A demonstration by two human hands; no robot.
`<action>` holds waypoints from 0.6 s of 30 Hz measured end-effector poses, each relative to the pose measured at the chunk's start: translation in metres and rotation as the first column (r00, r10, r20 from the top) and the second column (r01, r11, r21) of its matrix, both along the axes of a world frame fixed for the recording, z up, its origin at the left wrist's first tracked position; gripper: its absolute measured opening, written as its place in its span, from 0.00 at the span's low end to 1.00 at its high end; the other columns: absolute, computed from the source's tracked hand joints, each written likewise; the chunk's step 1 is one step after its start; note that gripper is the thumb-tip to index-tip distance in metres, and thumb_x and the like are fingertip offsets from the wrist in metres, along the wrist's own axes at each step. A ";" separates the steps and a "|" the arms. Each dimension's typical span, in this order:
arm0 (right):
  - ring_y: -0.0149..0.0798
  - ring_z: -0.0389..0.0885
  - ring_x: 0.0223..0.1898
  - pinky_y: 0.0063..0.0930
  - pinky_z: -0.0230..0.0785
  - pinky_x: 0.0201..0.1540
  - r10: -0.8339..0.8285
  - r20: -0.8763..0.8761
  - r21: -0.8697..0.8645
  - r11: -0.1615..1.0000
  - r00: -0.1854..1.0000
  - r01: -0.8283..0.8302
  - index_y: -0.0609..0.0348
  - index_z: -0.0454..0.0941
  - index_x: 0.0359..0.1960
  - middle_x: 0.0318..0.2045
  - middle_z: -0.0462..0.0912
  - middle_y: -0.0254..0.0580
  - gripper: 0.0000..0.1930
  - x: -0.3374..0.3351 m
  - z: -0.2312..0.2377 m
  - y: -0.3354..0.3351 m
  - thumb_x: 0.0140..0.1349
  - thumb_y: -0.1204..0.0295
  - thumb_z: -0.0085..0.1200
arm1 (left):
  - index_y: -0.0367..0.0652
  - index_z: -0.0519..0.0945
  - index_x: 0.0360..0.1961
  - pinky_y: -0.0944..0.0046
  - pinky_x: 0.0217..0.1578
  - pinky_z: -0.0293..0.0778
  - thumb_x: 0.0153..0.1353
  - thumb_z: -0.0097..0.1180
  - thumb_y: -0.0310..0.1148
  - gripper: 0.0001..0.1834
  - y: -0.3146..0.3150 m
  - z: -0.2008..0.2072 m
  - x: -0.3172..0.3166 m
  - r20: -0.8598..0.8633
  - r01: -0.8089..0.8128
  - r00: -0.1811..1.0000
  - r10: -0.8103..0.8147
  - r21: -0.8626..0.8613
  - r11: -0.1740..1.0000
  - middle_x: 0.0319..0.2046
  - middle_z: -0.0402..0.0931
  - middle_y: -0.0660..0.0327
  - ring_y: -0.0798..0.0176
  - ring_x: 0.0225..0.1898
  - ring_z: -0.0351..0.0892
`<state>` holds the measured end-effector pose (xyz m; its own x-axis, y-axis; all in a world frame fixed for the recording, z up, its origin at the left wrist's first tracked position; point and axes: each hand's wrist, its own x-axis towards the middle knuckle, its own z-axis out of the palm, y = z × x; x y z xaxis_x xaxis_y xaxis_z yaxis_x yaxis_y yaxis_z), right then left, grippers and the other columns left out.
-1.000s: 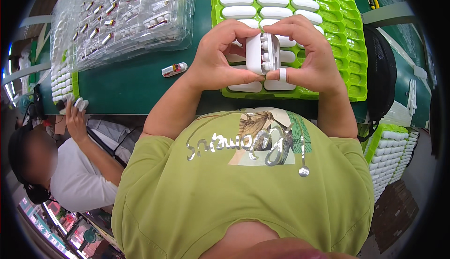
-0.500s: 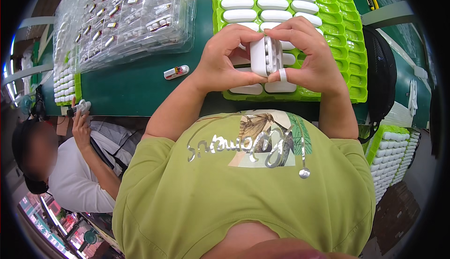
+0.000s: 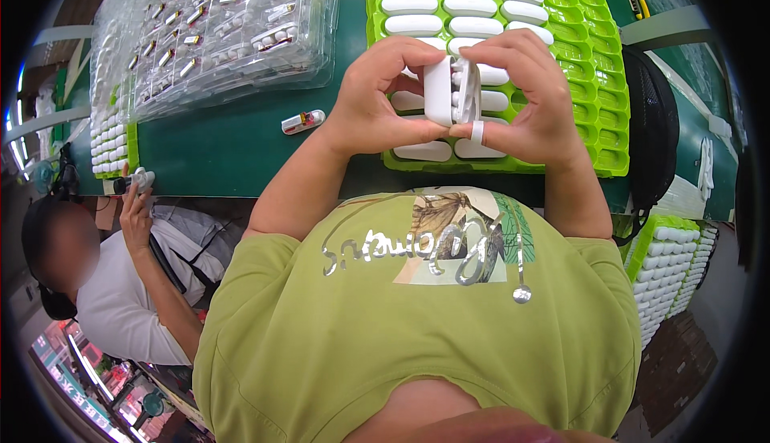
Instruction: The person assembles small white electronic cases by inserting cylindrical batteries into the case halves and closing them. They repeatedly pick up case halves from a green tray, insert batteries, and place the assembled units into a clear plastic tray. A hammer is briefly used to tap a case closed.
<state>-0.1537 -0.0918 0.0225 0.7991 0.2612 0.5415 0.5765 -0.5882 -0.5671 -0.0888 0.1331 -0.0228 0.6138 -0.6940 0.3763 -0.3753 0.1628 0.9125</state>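
Observation:
Over the green tray (image 3: 616, 114), both hands hold a white oblong plastic case (image 3: 437, 94) on end. My left hand (image 3: 373, 98) is closed on its smooth outer shell, fingers at the top and thumb at the bottom. My right hand (image 3: 541, 94) pinches a thinner half (image 3: 473, 90) the same way, a white band round its thumb. A gap parts the two halves at the top, and small white parts show inside. Rows of similar white oval cases (image 3: 411, 4) lie in the tray beneath. My fingers hide some of them.
Clear plastic trays (image 3: 233, 34) of small white and metallic parts are stacked at the left. A loose capsule-shaped part (image 3: 302, 121) lies on the green table (image 3: 208, 150). A black bag (image 3: 651, 122) sits right of the tray. At the left a co-worker's hand (image 3: 136, 210) holds something white.
The held case has turned slightly and moved a little left. Its two halves now stand wider apart at the top. The co-worker at the left has shifted slightly.

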 end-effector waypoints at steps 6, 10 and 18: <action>0.44 0.78 0.45 0.34 0.69 0.50 0.033 -0.070 0.142 0.990 0.997 -0.023 0.59 0.82 0.46 0.42 0.83 0.43 0.31 -0.001 -0.003 -0.007 0.35 0.64 0.76 | 0.35 0.71 0.57 0.58 0.53 0.79 0.40 0.77 0.22 0.40 0.001 -0.008 0.002 -0.071 0.003 0.997 -0.007 -0.052 0.999 0.55 0.71 0.54 0.59 0.56 0.75; 0.44 0.78 0.46 0.34 0.69 0.51 0.056 -0.087 0.125 0.991 0.995 -0.045 0.59 0.82 0.49 0.43 0.83 0.43 0.33 -0.001 -0.003 -0.005 0.36 0.65 0.76 | 0.36 0.71 0.58 0.57 0.54 0.78 0.40 0.78 0.22 0.41 0.001 -0.009 0.001 -0.088 0.015 0.996 -0.018 -0.036 0.999 0.56 0.71 0.53 0.58 0.56 0.75; 0.44 0.77 0.48 0.35 0.68 0.53 0.041 -0.122 0.148 0.989 0.992 -0.022 0.58 0.82 0.49 0.44 0.82 0.43 0.34 -0.003 -0.005 -0.004 0.35 0.65 0.77 | 0.36 0.72 0.57 0.57 0.53 0.79 0.39 0.78 0.23 0.41 -0.001 -0.010 0.001 -0.135 0.006 0.991 -0.018 -0.084 0.996 0.55 0.71 0.54 0.59 0.57 0.75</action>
